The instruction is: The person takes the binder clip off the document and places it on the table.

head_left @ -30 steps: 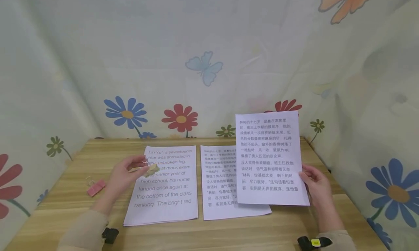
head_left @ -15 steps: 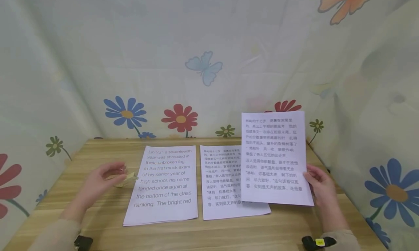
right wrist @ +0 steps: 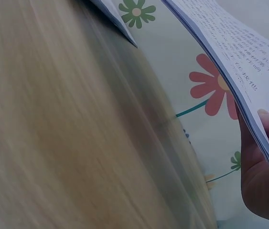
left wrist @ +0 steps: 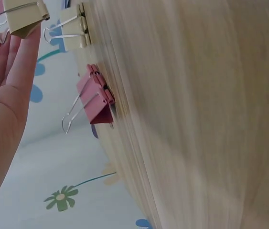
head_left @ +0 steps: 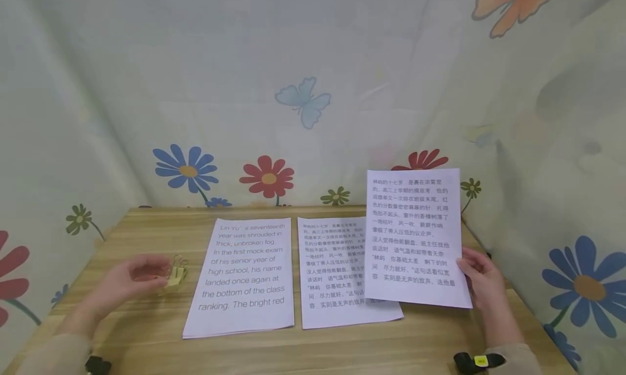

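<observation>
In the head view my left hand (head_left: 134,277) is over the table's left side, pinching a yellow binder clip (left wrist: 26,16) at its fingertips. Another yellow binder clip (left wrist: 74,28) and a pink binder clip (left wrist: 96,98) stand on the table, seen in the left wrist view; the pink one is hidden from the head camera. My right hand (head_left: 481,280) grips a stack of printed sheets (head_left: 415,239) by its lower right edge, thumb in front. The sheets are raised and face me, and their layered edge shows in the right wrist view.
A pile of English-printed sheets (head_left: 239,280) lies left of centre on the wooden table (head_left: 235,356). Beside it is a pile of Chinese-printed sheets (head_left: 335,277), partly covered by the raised stack. A flowered curtain (head_left: 313,147) surrounds the back and sides.
My left hand has moved left and down from over the English sheets, carrying the yellow clip. It now blocks the pink clip in the head view. The raised stack has shifted slightly right.
</observation>
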`<state>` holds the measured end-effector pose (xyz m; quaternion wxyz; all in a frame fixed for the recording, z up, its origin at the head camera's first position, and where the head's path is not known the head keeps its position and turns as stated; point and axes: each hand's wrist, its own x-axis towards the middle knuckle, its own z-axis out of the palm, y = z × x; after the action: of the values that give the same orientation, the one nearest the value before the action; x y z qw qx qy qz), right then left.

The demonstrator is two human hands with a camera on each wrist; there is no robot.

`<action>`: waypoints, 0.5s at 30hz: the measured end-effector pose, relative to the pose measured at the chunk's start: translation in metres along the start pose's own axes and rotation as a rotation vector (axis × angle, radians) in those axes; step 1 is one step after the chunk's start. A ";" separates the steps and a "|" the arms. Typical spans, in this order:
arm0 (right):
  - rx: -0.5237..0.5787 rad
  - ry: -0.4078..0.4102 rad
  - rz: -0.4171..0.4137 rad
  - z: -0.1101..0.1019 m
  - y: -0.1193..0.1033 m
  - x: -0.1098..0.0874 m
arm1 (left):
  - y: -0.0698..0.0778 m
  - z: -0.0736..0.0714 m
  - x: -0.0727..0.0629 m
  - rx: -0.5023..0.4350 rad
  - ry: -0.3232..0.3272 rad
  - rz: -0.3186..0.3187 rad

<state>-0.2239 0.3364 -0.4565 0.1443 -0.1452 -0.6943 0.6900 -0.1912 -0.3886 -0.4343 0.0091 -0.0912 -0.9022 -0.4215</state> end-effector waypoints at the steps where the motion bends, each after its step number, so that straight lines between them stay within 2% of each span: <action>1: 0.018 -0.010 -0.005 -0.001 0.000 0.001 | -0.002 -0.001 0.000 0.002 -0.016 -0.009; 5: 0.029 -0.032 -0.004 -0.006 0.001 0.003 | -0.008 -0.003 -0.001 0.011 -0.066 -0.006; 9: -0.043 -0.011 0.040 -0.013 0.001 0.004 | -0.012 -0.004 -0.002 0.022 -0.123 0.006; 15: -0.100 -0.011 0.089 -0.022 0.002 0.006 | -0.019 -0.007 -0.003 0.029 -0.190 -0.037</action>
<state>-0.2208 0.3586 -0.4587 0.1023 -0.1793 -0.7216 0.6609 -0.1915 -0.4060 -0.4442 -0.0832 -0.1139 -0.9065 -0.3978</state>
